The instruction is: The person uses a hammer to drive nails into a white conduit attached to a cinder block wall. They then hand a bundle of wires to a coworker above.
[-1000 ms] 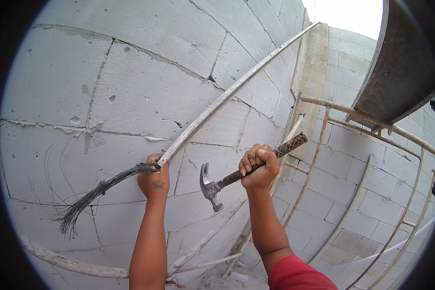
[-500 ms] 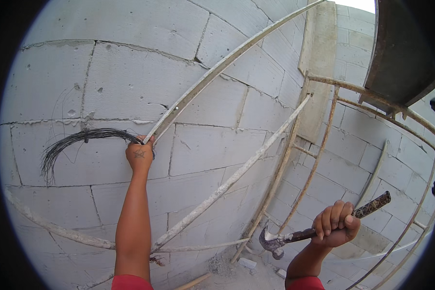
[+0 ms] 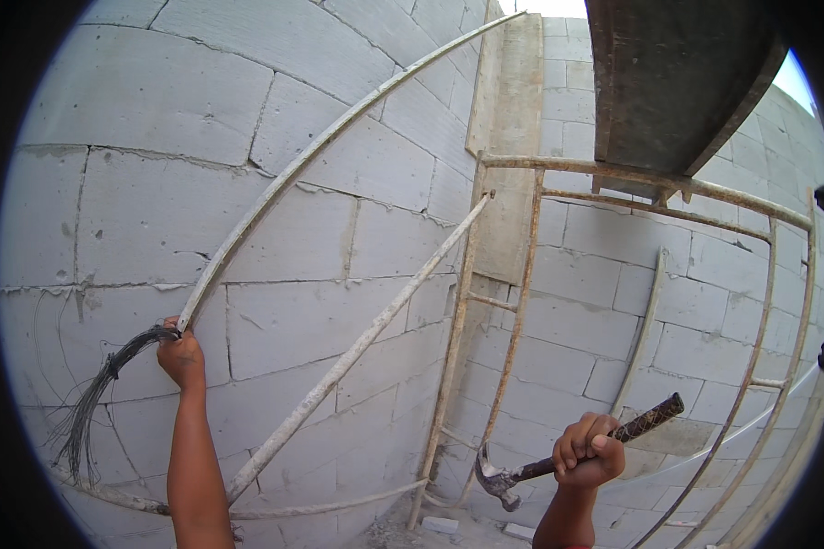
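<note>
My left hand (image 3: 182,359) is closed around a bundle of thin dark wire (image 3: 110,373) and is at the lower end of a long pale strip (image 3: 279,186). The wire droops to the left in a loose curve, its ends fanned out. The strip slants up and right along the block wall; whether it is wood or metal I cannot tell. At the lower right, my right hand (image 3: 588,450) grips a claw hammer (image 3: 535,469) by its dark handle. The hammer's worn head is on the left, lower than the butt end, and apart from the wall.
A pale block wall (image 3: 156,215) fills the left. Rusty scaffold frames (image 3: 471,302) stand ahead, with a whitish diagonal brace (image 3: 362,352) running down left. A dark platform (image 3: 673,82) hangs overhead at right. A board (image 3: 508,137) stands in the corner; block pieces (image 3: 439,525) lie below.
My view has swung right and up, so wall, scaffold and strip sit farther left and lower. Both hands keep their holds; the wire bundle now droops more steeply.
</note>
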### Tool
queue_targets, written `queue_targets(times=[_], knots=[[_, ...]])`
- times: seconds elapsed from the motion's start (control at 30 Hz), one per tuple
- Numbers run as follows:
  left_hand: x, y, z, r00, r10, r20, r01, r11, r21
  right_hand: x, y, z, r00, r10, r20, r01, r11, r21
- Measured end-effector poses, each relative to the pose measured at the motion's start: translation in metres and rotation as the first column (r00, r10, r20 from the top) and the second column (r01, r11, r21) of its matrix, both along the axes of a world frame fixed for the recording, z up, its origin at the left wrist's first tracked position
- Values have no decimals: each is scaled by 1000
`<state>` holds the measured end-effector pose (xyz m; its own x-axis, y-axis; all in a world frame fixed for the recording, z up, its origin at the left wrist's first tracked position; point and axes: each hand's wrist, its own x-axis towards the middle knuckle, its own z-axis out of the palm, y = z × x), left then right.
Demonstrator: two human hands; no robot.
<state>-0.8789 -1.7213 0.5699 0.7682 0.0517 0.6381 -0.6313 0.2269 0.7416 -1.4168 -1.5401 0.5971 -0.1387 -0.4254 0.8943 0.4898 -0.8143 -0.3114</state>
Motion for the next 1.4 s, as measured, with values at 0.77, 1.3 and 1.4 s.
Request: queue_targets(times=[0.77,1.3,1.4], knots=[[-9,36,26,837,-509,-199,505,860,-75,15,-78,-109,992,109,-58,-87,949,302],[-7,52,20,822,-503,-268,487,864,-127,209,-193,140,669,685,-287,-730,678,-83],[-2,50,21,820,-482,-308,464,876,-135,306,-185,131,739,487,-464,-574,817,-56]])
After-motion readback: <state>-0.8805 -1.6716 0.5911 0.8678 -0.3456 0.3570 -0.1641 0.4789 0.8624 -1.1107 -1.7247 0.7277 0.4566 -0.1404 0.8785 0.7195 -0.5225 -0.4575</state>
